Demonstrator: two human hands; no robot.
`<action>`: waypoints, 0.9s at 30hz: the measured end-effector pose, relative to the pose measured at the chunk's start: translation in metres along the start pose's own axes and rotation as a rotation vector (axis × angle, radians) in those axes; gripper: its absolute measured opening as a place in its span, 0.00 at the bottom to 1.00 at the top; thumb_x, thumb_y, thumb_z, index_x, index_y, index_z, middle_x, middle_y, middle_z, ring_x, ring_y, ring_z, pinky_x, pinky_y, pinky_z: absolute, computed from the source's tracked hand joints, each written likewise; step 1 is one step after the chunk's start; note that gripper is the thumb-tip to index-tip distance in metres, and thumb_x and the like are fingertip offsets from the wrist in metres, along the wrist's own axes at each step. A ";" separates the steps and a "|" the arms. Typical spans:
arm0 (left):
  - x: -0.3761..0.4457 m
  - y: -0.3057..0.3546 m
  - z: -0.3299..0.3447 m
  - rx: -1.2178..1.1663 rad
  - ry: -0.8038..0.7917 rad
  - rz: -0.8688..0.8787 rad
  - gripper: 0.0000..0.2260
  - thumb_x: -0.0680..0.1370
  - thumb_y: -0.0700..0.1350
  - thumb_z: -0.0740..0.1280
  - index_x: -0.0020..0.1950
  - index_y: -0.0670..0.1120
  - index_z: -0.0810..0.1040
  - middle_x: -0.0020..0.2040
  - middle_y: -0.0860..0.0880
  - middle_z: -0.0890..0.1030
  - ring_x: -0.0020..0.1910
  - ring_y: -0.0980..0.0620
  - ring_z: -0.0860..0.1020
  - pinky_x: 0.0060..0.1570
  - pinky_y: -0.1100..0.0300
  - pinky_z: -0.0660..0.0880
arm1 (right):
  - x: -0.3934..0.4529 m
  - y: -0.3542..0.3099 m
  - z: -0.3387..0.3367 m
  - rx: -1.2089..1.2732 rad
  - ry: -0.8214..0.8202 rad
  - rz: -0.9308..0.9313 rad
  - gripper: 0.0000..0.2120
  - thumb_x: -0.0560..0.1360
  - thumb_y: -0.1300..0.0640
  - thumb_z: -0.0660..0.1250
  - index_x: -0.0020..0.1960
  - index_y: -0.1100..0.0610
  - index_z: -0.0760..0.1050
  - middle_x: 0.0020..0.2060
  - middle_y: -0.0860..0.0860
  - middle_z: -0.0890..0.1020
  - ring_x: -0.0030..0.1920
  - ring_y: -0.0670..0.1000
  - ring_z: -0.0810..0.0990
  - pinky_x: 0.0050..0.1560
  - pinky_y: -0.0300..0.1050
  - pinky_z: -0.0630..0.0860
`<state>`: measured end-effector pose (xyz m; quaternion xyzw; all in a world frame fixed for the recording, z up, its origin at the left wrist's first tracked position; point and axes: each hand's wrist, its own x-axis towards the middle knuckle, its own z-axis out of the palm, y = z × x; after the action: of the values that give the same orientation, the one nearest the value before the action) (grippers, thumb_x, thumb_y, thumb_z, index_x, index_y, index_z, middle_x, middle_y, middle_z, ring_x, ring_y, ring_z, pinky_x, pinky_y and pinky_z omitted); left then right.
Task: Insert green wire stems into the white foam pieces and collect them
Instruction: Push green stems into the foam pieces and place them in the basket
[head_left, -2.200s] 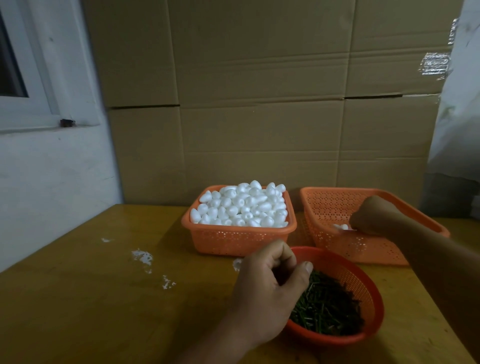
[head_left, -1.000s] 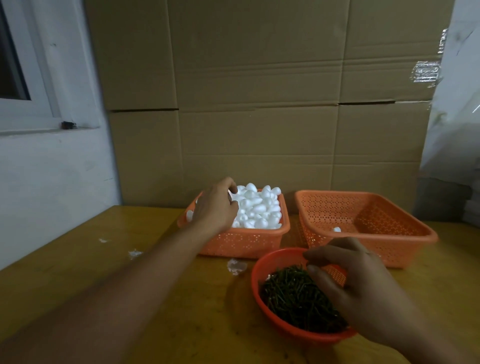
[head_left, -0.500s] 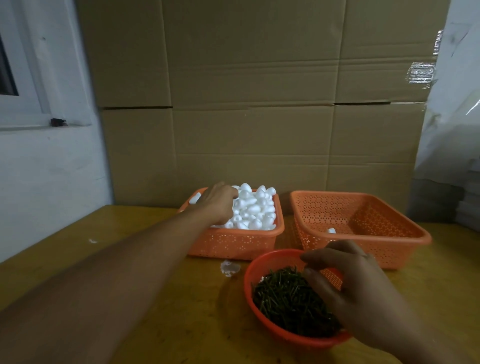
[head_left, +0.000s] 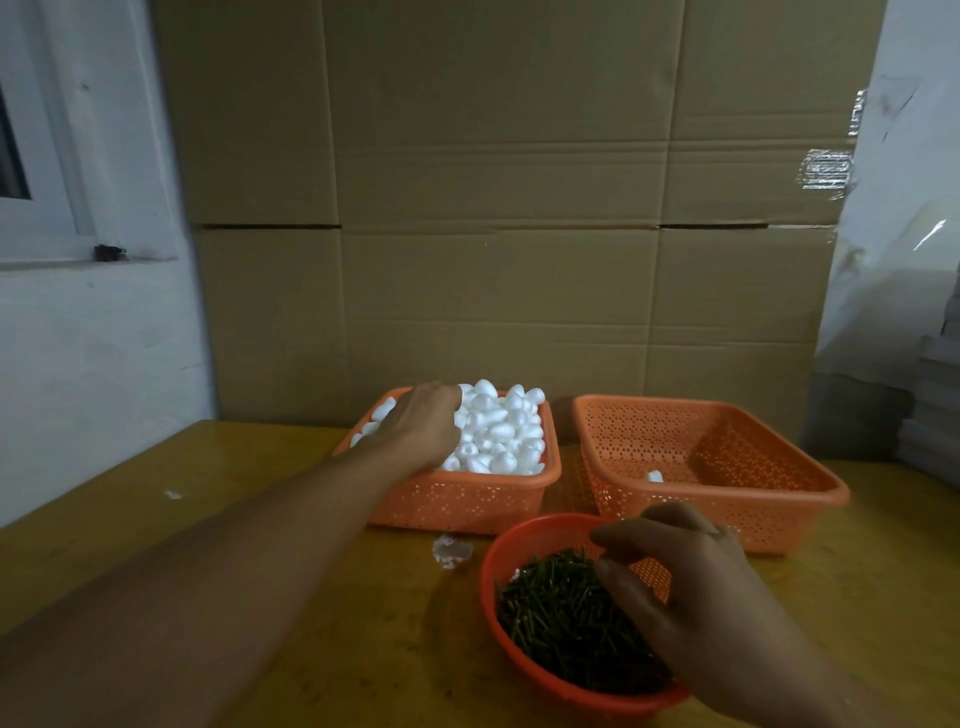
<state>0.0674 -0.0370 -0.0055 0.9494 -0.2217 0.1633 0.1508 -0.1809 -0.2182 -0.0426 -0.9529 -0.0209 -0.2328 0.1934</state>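
Observation:
An orange basket (head_left: 457, 506) at the back holds a heap of white foam pieces (head_left: 506, 431). My left hand (head_left: 423, 423) lies on the left side of the heap, its fingers curled down among the pieces and hidden. In front stands a round red bowl (head_left: 488, 577) full of green wire stems (head_left: 556, 618). My right hand (head_left: 691, 597) hovers over the bowl's right side, thumb and forefinger curved and apart just above the stems. A second orange basket (head_left: 727, 512) at the right holds one foam piece (head_left: 654, 475).
Everything stands on a yellow wooden table (head_left: 208, 493). A wall of cardboard boxes (head_left: 493, 234) rises right behind the baskets. A white scrap (head_left: 452, 551) lies between the foam basket and the bowl. A white wall with a window frame is at the left.
Since 2.2 s ago my left hand went from the stem bowl to the foam basket, and my right hand from the right basket to the stem bowl. Over the last second both barely moved.

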 end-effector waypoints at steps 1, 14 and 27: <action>-0.001 0.000 0.001 -0.029 0.040 0.031 0.06 0.78 0.41 0.67 0.54 0.47 0.78 0.53 0.48 0.78 0.51 0.46 0.77 0.51 0.51 0.75 | 0.000 0.000 0.000 -0.002 -0.002 0.000 0.16 0.76 0.38 0.62 0.63 0.37 0.77 0.49 0.29 0.71 0.60 0.36 0.68 0.60 0.40 0.62; -0.062 0.032 -0.009 -0.706 0.267 0.149 0.08 0.74 0.41 0.75 0.46 0.47 0.77 0.40 0.57 0.81 0.35 0.63 0.79 0.38 0.72 0.71 | -0.002 -0.003 0.001 0.001 0.013 -0.021 0.15 0.77 0.40 0.64 0.63 0.38 0.77 0.48 0.28 0.69 0.55 0.33 0.65 0.64 0.43 0.66; -0.118 0.044 -0.014 -1.117 0.098 0.198 0.11 0.76 0.31 0.71 0.52 0.46 0.80 0.52 0.51 0.85 0.52 0.57 0.84 0.50 0.64 0.79 | -0.003 0.000 0.004 -0.011 -0.011 -0.040 0.15 0.77 0.40 0.63 0.62 0.37 0.76 0.50 0.30 0.70 0.59 0.33 0.66 0.61 0.41 0.63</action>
<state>-0.0570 -0.0260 -0.0274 0.6914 -0.3551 0.0787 0.6242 -0.1811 -0.2168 -0.0475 -0.9546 -0.0397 -0.2312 0.1834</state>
